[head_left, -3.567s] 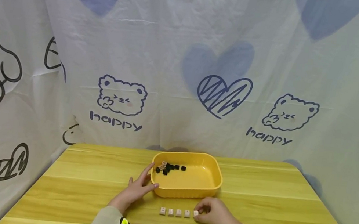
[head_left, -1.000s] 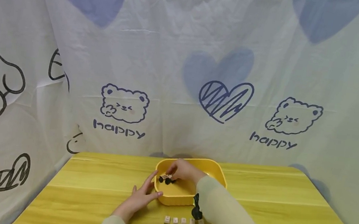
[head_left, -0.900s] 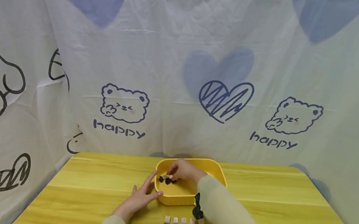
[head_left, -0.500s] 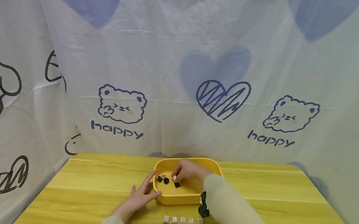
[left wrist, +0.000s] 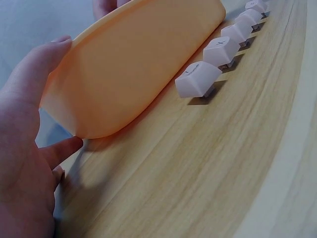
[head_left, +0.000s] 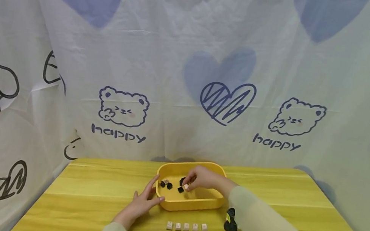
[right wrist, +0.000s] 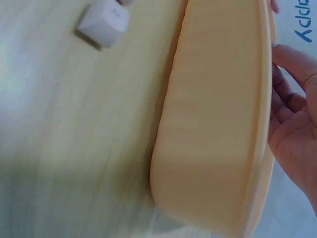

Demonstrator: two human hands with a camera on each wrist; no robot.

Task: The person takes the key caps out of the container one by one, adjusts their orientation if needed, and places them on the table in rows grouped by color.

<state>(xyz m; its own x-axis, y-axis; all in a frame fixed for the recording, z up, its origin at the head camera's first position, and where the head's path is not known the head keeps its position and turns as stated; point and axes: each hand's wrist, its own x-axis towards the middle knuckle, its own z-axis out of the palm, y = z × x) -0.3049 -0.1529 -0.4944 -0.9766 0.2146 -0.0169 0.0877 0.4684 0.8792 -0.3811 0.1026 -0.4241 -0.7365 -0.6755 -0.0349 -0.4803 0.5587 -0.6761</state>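
The head view looks forward and down from the near side, over table (head_left: 94,185) to cloth (head_left: 175,53). The left wrist's, low and close, faces right along the keys (left wrist: 200,79); the right wrist's, rolled sideways, crowds the tub (right wrist: 213,109). Both wrist views share its near wall (left wrist: 124,69).

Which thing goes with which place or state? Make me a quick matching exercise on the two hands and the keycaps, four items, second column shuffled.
Things:
1. Left hand
2. Right hand
3. Row of five white keycaps
4. Black keycaps

Places or states:
A. Lined up on the wooden table, on the near side of the yellow tray
B. Pinching a pale keycap
C. Lying inside the tray
D. Touching the tray's left end

Right pairs: 1-D, 2-B, 3-A, 4-C
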